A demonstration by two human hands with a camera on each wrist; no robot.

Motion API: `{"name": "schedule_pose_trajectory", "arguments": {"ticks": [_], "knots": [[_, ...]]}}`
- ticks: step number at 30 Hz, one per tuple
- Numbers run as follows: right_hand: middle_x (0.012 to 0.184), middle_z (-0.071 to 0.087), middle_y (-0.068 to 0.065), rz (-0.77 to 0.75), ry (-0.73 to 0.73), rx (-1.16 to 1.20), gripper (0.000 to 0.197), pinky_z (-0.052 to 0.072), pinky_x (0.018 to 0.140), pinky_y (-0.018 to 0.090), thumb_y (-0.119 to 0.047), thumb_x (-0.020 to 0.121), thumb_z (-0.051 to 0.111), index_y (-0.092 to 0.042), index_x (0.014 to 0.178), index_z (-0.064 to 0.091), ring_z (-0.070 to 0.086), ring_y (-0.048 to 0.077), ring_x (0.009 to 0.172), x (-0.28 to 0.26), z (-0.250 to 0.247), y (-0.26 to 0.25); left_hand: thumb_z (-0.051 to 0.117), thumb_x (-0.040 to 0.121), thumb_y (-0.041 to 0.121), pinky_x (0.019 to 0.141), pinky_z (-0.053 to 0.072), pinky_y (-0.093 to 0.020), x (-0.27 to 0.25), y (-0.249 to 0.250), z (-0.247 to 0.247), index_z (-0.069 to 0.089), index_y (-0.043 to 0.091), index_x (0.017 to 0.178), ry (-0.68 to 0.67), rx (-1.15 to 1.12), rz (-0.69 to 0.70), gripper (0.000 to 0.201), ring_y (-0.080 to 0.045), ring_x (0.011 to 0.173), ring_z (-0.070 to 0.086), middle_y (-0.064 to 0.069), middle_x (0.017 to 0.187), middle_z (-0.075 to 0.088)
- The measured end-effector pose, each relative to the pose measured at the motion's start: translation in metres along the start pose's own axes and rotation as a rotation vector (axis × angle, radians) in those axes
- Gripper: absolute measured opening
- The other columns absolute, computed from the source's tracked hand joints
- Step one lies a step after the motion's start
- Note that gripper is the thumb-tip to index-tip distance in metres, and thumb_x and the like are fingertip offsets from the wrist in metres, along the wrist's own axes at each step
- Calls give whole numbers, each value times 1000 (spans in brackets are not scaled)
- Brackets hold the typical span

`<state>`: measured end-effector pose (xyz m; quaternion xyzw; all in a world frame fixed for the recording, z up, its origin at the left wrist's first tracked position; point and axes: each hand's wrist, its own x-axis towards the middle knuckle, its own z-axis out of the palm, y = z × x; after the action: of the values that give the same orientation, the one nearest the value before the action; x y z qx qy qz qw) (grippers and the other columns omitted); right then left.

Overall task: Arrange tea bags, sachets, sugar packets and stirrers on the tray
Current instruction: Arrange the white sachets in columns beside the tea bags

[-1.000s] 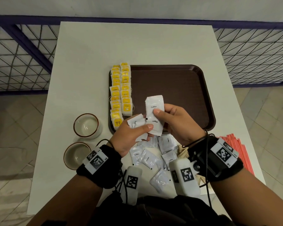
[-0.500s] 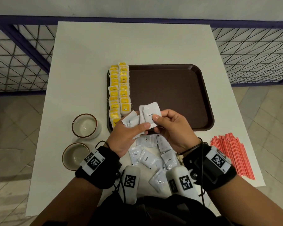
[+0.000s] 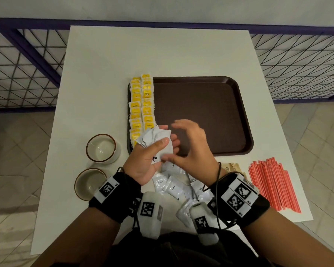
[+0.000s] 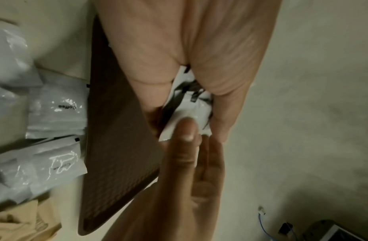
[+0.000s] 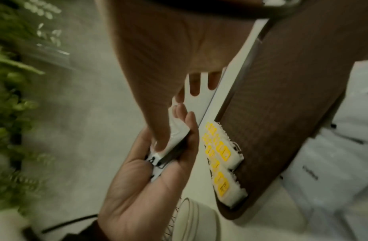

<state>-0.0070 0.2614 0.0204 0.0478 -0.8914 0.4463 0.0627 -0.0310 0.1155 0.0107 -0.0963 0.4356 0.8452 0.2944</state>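
My left hand point(image 3: 166, 142) grips a small stack of white coffee sachets point(image 3: 155, 137) over the tray's near left corner, thumb on top and fingers underneath. The same stack point(image 5: 179, 130) shows in the right wrist view, with my right fingers lying on it. My right hand point(image 3: 189, 139) is spread and relaxed beside the stack; its thumb touches the stack's near edge point(image 4: 187, 110). The brown tray point(image 3: 201, 112) holds two rows of yellow tea bags point(image 3: 142, 105) along its left side. More coffee sachets point(image 3: 174, 187) lie loose on the table under my wrists.
Red stirrers point(image 3: 272, 185) lie in a bundle at the near right of the white table. Brown sugar packets point(image 3: 231, 167) sit between them and my right wrist. Two ceramic cups point(image 3: 101, 148) point(image 3: 89, 183) stand left of the tray. A purple railing runs behind the table.
The sachet my right hand held has joined the stack in my left hand. My right fingers have let go and spread open. Both hands stayed near the tray's front left corner.
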Motion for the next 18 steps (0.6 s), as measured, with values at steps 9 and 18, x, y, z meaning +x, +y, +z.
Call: {"name": "schedule_pose_trajectory", "arguments": {"ticks": [9,18], "knots": [[149,31,-15,-212,-372,-292,76,17,107,43,-51,71,66,-35,137,32,10,16,144,4,-3,5,89,52,31,74,57,-35,-3,0,2,69,28,96,-194,13,-168,49,-18,97,67,0,96,71],[121,54,-6,-294,-276,-391,68,32,102,46,-49,66,74,-21,124,50,43,13,123,1,19,7,76,37,74,72,56,-29,3,-4,10,72,30,92,-125,133,-118,70,-12,100,67,3,99,72]]}}
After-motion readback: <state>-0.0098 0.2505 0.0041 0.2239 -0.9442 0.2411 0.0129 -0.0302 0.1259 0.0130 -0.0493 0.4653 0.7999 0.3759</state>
